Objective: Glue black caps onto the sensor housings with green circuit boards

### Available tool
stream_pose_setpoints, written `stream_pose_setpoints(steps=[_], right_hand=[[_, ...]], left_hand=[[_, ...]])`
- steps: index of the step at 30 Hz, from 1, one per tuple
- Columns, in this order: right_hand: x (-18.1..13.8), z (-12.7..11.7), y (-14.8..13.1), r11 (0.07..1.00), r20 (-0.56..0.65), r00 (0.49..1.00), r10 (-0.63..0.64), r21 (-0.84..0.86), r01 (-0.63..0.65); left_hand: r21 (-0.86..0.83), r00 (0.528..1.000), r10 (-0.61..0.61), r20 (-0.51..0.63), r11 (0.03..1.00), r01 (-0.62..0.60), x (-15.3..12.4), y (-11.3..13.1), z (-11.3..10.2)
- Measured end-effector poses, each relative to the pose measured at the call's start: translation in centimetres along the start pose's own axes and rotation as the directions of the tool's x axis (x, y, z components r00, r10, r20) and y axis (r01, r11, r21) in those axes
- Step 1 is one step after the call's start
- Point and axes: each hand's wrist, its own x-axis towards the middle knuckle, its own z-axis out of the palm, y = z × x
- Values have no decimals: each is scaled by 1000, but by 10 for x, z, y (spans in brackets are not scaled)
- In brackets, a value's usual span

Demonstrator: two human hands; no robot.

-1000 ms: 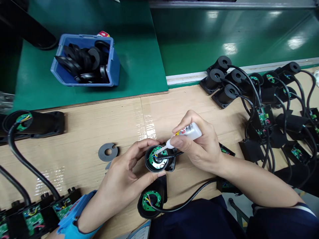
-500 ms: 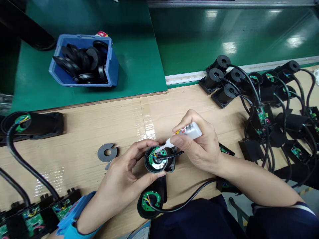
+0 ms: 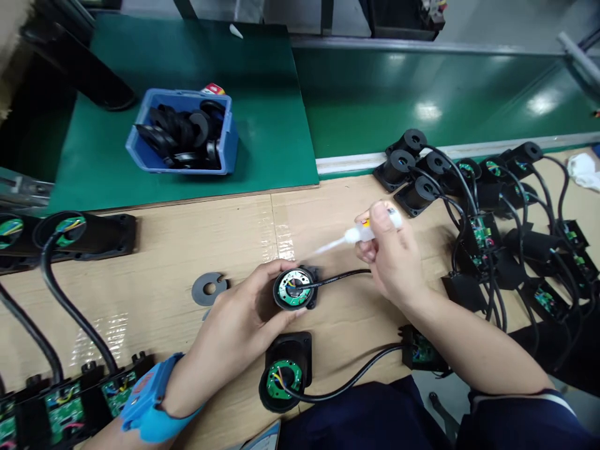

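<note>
Your left hand [image 3: 234, 325] pinched the light, rigid housing [image 3: 294, 289] by its rim, sparing the fragile board, while your right hand [image 3: 391, 259] pinched the soft glue bottle [image 3: 370, 230].

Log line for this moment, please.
left hand: grips round black housing on table | right hand: holds glue bottle, nozzle clear of housing | grey washer: left of housing
</note>
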Motion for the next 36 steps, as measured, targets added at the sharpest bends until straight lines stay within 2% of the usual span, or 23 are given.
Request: stream_pose_setpoints(steps=[4, 6, 9, 10, 12, 15, 18, 21, 23, 26, 29, 32, 34, 36], right_hand=[[14, -6, -3, 996, 7, 998, 65, 57, -65], [25, -7, -4, 999, 58, 997, 48, 17, -49], [55, -1, 1, 989, 164, 986, -41, -135, 64], [69, 4, 6, 973, 198, 976, -90, -192, 129], [98, 17, 18, 928, 253, 951, -177, -279, 247], [139, 41, 39, 886, 283, 936, -209, -351, 304], [167, 61, 55, 849, 294, 932, -210, -419, 323], [179, 69, 63, 811, 303, 929, -215, -474, 342], [179, 66, 59, 794, 292, 931, -219, -501, 344], [157, 47, 37, 736, 278, 904, -324, -526, 426], [94, 26, -2, 609, 396, 784, -479, -493, 621], [8, 17, -38, 589, 513, 746, -425, -470, 658], [-43, 13, -49, 584, 652, 701, -289, -460, 669], [-81, 6, -46, 591, 734, 664, -141, -476, 651]], left_hand=[[117, 994, 99, 37, 988, -103, 7, 1, -13], [207, 989, 145, -34, 969, -135, 2, 6, -33], [363, 965, 173, -197, 927, -92, -15, 11, -71], [403, 959, 180, -217, 912, -81, -22, 10, -81], [451, 962, 208, -177, 886, -108, -37, 4, -91], [468, 976, 196, -91, 874, -132, -57, -12, -81], [563, 988, 74, -135, 827, 15, -71, -24, -55], [620, 990, -29, -141, 777, 111, -80, -27, -36], [568, 994, -56, -92, 817, 98, -86, -27, -31], [463, 997, -66, -36, 883, 75, -92, -29, -30], [444, 998, -34, -60, 894, 57, -95, -31, -28], [370, 990, 23, -142, 929, 31, -95, -29, -24], [243, 978, 83, -189, 969, -35, -95, -24, -18], [85, 972, 151, -180, 987, -138, -95, -16, -9]])
